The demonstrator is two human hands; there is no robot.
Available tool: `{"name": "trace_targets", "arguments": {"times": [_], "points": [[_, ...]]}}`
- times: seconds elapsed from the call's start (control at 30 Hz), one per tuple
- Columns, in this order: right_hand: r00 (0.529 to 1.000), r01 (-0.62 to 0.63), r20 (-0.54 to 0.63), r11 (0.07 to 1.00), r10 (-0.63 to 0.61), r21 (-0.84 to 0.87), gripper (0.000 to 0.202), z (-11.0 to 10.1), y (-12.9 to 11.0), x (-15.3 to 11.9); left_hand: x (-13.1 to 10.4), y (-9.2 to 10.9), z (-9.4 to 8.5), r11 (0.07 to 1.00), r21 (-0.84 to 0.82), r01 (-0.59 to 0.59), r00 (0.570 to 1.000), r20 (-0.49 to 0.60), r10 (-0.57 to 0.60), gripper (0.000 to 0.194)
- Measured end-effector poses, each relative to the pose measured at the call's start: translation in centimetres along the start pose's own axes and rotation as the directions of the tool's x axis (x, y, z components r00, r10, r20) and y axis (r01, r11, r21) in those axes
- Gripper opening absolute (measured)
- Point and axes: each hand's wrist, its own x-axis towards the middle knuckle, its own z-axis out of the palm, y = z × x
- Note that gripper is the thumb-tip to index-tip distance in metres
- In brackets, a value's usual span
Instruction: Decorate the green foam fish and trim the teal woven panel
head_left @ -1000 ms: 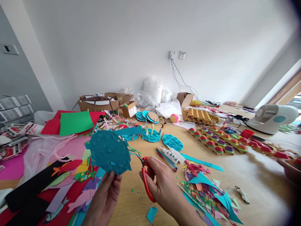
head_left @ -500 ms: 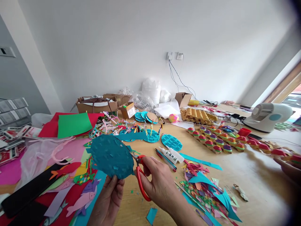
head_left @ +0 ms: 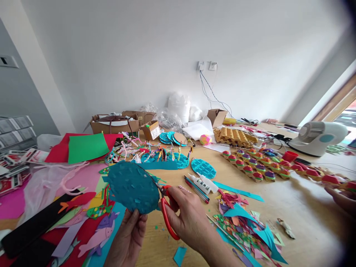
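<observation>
My left hand (head_left: 134, 226) pinches the lower edge of a teal paper-covered disc (head_left: 132, 187), thumb on the side facing me. Small paper flaps dot its surface. In my right hand (head_left: 187, 211) are red-handled scissors (head_left: 169, 218), their blades at the disc's right edge. A teal paper strip (head_left: 161, 164) appears just beyond the disc's top; I cannot tell whether it is joined to it. Below the scissors a small teal scrap (head_left: 180, 255) lies on the table.
Glue bottles (head_left: 200, 184) and pens (head_left: 197, 190) lie right of centre, near a scrap pile (head_left: 241, 226). Paper fish (head_left: 96, 239) cover the left side. Painted egg cartons (head_left: 256, 165) and a fan (head_left: 317, 137) stand right, where another person's hand (head_left: 340, 198) holds a carton strip.
The disc has shifted slightly right. The teal strip beyond it has dropped lower and moved right, uncovering more of the decorated discs behind. The scissors stay at the disc's right edge.
</observation>
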Motion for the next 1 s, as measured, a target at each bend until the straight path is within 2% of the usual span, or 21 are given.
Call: {"name": "trace_targets", "arguments": {"times": [0.33, 0.53, 0.83, 1.0], "points": [[1.000, 0.030, -0.006, 0.999, -0.029, 0.041, 0.015, 0.4, 0.2, -0.6, 1.0, -0.1, -0.9, 0.998, 0.025, -0.052, 0.998, 0.044, 0.051, 0.018], [0.999, 0.039, -0.007, 0.998, -0.038, 0.039, 0.018, 0.6, 0.5, -0.9, 0.9, -0.1, -1.1, 0.995, 0.045, -0.088, 0.995, 0.051, 0.085, 0.019], [0.982, 0.133, -0.127, 0.990, -0.138, -0.051, 0.018, 1.3, 0.8, -1.5, 0.3, 0.1, -1.1, 0.994, 0.057, -0.095, 0.995, 0.040, 0.092, 0.020], [0.975, 0.158, -0.151, 0.985, -0.166, -0.063, 0.018, 1.7, 0.9, -1.6, 0.2, 0.0, -1.3, 0.993, 0.063, -0.098, 0.995, 0.038, 0.096, 0.021]]}}
